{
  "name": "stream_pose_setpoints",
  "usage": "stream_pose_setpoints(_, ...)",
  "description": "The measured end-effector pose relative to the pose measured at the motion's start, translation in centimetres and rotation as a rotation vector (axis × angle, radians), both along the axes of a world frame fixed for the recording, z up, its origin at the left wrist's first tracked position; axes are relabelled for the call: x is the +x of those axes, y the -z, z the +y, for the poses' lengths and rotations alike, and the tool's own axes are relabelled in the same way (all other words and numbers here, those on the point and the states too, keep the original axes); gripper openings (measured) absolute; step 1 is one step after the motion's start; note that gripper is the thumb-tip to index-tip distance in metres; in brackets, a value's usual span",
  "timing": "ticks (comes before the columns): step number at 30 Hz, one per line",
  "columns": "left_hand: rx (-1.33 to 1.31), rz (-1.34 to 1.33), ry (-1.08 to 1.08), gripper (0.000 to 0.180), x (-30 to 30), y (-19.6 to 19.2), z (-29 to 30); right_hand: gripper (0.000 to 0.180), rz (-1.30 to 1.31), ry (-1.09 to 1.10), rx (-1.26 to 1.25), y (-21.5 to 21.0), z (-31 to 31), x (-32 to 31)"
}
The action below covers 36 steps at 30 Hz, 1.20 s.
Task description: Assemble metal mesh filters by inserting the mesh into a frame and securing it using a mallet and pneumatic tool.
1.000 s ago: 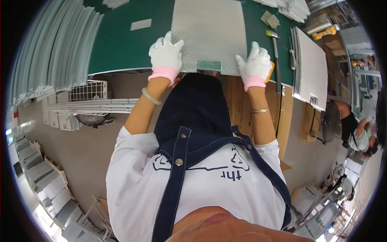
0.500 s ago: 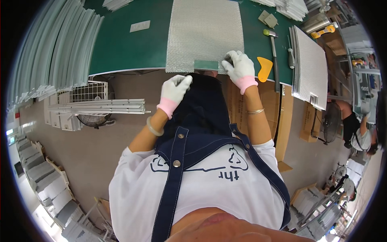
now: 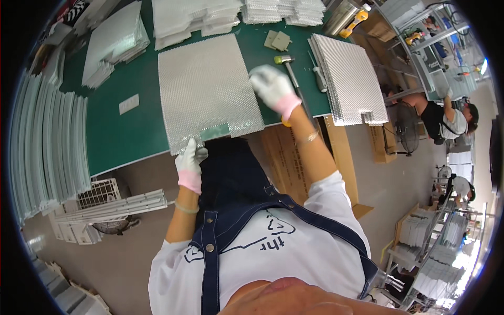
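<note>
A silvery expanded-mesh sheet [image 3: 207, 84] with a rectangular notch in its near edge lies on the green tabletop [image 3: 121, 136], its near edge overhanging the table. My left hand [image 3: 190, 160], in a white glove with a pink cuff, pinches the sheet's near left corner. At the sheet's right edge is my right hand [image 3: 272, 88], gloved the same way and smeared by motion; whether it touches the sheet I cannot tell. Right of that hand lie a hammer [image 3: 292, 73] with a yellow-green head and a screwdriver [image 3: 319, 79].
Notched mesh sheets [image 3: 349, 79] are stacked on the right. More mesh stacks [image 3: 194, 18] stand at the back, and long pale strips [image 3: 47, 147] at the left. A small white plate [image 3: 129, 104] lies left of the sheet. A floor fan [image 3: 404, 128] and another person [image 3: 441, 118] are at right.
My view has turned toward the right. My left hand has gone from free of the sheet to gripping its near left corner. My right hand has moved from the near edge up along the right edge.
</note>
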State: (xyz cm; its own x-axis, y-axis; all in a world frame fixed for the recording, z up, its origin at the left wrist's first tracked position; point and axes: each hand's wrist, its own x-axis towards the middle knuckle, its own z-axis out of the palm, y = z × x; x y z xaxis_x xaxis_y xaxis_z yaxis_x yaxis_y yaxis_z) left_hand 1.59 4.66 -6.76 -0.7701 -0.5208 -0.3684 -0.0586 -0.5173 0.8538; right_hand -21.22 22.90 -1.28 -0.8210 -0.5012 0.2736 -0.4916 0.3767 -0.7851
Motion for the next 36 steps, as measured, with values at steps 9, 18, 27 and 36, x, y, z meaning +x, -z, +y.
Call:
stream_pose_setpoints(9, -0.004, -0.069, -0.007, 0.036, -0.2, 0.2, -0.1, 0.105, 0.033, 0.331, 0.872, -0.7, 2.6, -17.9)
stream_pose_setpoints(18, -0.025, -0.091, -0.003, 0.033, 0.0, 0.7, -0.2, 0.083, 0.212, 0.267, 0.510, -0.4, 2.3, -14.9)
stream_pose_setpoints(27, 0.050, -0.039, 0.009, 0.036, -0.1, 1.5, -0.8, 0.024, -0.411, -0.297, -0.399, -9.1, 2.2, 5.1)
stream_pose_setpoints(36, 0.060, -0.062, -0.016, 0.038, 2.1, 1.4, 0.2, 0.029, -1.176, -0.146, -0.573, 6.6, -0.1, 20.5)
